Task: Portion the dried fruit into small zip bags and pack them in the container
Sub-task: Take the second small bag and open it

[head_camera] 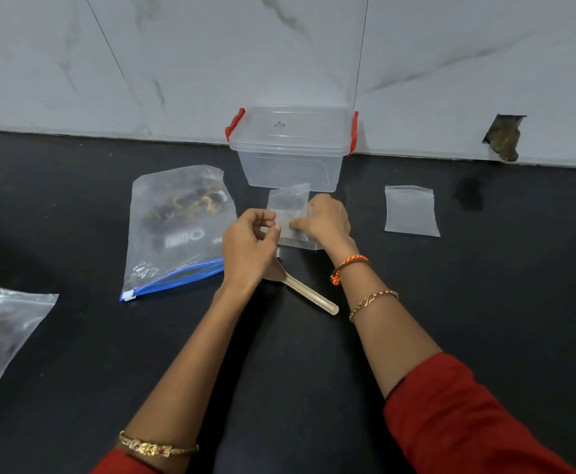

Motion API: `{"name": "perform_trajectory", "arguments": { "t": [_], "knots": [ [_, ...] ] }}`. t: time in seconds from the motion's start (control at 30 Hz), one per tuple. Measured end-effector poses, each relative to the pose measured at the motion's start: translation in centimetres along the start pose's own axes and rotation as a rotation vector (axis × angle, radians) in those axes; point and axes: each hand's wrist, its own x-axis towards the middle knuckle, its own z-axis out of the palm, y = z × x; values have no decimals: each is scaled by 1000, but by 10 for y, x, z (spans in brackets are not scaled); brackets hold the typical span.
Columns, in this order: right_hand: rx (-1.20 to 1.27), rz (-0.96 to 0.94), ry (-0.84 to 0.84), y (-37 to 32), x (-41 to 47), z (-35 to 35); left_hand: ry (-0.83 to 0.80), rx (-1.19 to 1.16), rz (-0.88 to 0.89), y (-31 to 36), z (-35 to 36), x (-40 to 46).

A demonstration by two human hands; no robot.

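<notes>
A small clear zip bag (288,201) is held just above the black counter in front of the lidded clear container (290,148) with red clips. My left hand (250,246) pinches the bag's left edge and my right hand (327,220) pinches its right side. The big zip bag of dried fruit (177,227), with a blue zipper, lies to the left. A filled small bag (4,331) lies at the far left. Right of my hands sits a stack of unfilled small bags (411,210). A plastic spoon (308,294) lies under my left wrist.
The black counter (484,302) ends at a white marble-tiled wall (177,63). A broken hole (503,138) shows in the wall at the right, with a dark smudge on the counter below it.
</notes>
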Motion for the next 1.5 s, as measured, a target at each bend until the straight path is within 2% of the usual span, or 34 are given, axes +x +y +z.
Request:
{"name": "perform_trajectory", "arguments": {
  "t": [0.17, 0.33, 0.47, 0.57, 0.67, 0.8, 0.9, 1.03, 1.1, 1.17, 1.27, 1.43, 1.5],
  "knots": [
    [425, 8, 78, 13, -13, -22, 5, -21, 17, 3, -2, 3],
    [575, 148, 359, 53, -23, -66, -68, -43, 41, 19, 16, 0],
    [547, 246, 544, 90, -19, -95, -142, -33, 51, 34, 39, -3],
    [406, 273, 566, 105, -15, -98, -201, -31, 60, 40, 55, -2],
    [272, 223, 585, 119, -9, -85, -237, -36, 48, 39, 67, -4],
    [245, 196, 693, 121, -11, -78, -233, -56, 47, 36, 67, -9],
    [425, 147, 768, 104, -26, -90, -203, -129, 37, 35, 57, -18],
    [908, 43, 583, 66, -66, -87, -177, -304, -16, 32, 38, -26],
    [976, -29, 410, 47, -89, -67, -208, -425, -80, 36, 28, -25],
    [939, -51, 317, 34, -106, -45, -212, -484, -91, 39, 18, -24],
    [958, -43, 304, 22, -123, -30, -152, -464, -24, 36, 4, -25],
    [1176, -33, 274, 2, -146, -18, -288, -320, 154, 14, -32, -41],
    [1181, -40, 245, -7, -153, -6, -255, -213, 202, 3, -47, -46]
  ]
}}
